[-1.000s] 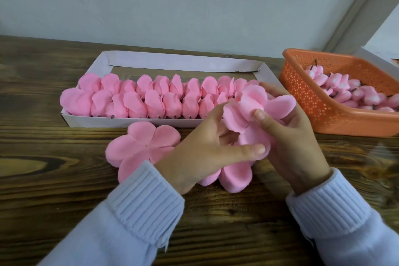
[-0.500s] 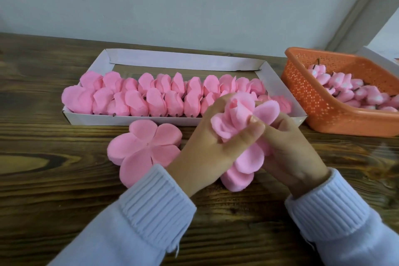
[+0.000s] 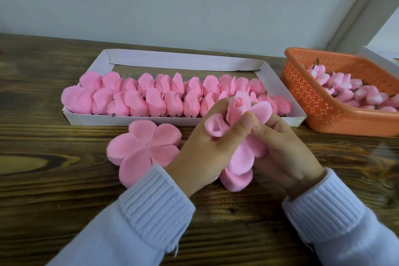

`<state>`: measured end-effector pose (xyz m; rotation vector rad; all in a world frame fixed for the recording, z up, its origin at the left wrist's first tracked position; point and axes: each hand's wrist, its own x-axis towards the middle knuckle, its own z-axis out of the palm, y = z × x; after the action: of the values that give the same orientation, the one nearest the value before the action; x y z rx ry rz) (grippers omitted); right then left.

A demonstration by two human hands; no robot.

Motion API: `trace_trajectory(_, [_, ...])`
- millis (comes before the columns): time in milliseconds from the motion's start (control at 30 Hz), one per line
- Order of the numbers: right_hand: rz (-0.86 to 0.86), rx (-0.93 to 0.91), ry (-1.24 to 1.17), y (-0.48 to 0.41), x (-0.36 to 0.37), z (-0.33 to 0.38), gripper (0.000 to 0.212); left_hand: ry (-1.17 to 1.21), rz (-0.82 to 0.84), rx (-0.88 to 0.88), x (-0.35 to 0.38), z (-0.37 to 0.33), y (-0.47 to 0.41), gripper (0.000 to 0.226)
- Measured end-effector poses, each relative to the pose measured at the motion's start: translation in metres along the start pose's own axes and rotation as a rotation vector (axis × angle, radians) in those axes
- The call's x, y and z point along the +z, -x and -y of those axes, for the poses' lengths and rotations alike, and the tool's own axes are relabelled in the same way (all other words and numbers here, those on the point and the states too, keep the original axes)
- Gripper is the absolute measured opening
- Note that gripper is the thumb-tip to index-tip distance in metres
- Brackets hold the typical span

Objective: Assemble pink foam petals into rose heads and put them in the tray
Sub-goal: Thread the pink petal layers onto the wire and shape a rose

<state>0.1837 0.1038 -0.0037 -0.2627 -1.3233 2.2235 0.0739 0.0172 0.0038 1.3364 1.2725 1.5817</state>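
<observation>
Both hands hold a half-formed pink foam rose head (image 3: 239, 112) just in front of the white cardboard tray (image 3: 183, 63). My left hand (image 3: 207, 149) grips its left side, with the thumb pressed across the folded petals. From the right, my right hand (image 3: 285, 147) holds the loose lower petals (image 3: 239, 162). A small bud shows at the rose's centre. Two rows of finished rose heads (image 3: 155, 97) fill the tray's near half. A stack of flat five-petal foam pieces (image 3: 144, 147) lies on the table left of my left hand.
An orange perforated basket (image 3: 306, 103) with several small pink buds (image 3: 345, 88) stands at the right, beside the tray. A white box edge (image 3: 380, 60) shows behind it. The wooden table (image 3: 54, 179) runs back to a grey wall.
The petals have been folded up tighter around the centre bud. My left thumb has moved across the front of the rose, and the open petals at the top have closed inward.
</observation>
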Motion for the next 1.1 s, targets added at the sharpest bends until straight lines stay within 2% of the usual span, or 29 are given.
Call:
trace_trajectory(133, [0.006, 0.006, -0.009, 0.001, -0.001, 0.002, 0.043, 0.012, 0.025, 0.004, -0.002, 0.002, 0.0, 0.037])
trace_trajectory(233, [-0.005, 0.018, 0.062, 0.002, 0.001, 0.0, 0.032, 0.002, 0.056, -0.002, -0.002, 0.002, 0.001, 0.034])
trace_trajectory(467, [-0.002, -0.009, 0.147, 0.002, 0.002, -0.002, 0.032, -0.016, 0.012, -0.016, -0.004, 0.005, 0.0, 0.035])
trace_trajectory(600, [0.003, -0.038, 0.186, 0.002, 0.003, -0.002, 0.033, 0.014, -0.031, 0.015, -0.003, 0.003, 0.0, 0.016])
trace_trajectory(767, [-0.14, -0.172, 0.44, 0.004, 0.009, 0.002, 0.021, 0.014, -0.104, -0.011, -0.004, 0.005, -0.002, 0.026])
trace_trajectory(833, [-0.17, -0.267, 0.57, 0.007, 0.013, 0.003, 0.006, 0.023, -0.135, -0.03, -0.004, 0.006, -0.003, 0.036])
trace_trajectory(933, [-0.211, -0.378, 0.717, 0.007, 0.015, 0.003, 0.029, 0.028, -0.162, -0.059, -0.005, 0.009, -0.002, 0.049])
trace_trajectory(1100, [-0.236, -0.49, 0.82, 0.008, 0.013, 0.001, 0.037, 0.091, -0.212, -0.148, -0.007, 0.01, -0.004, 0.037])
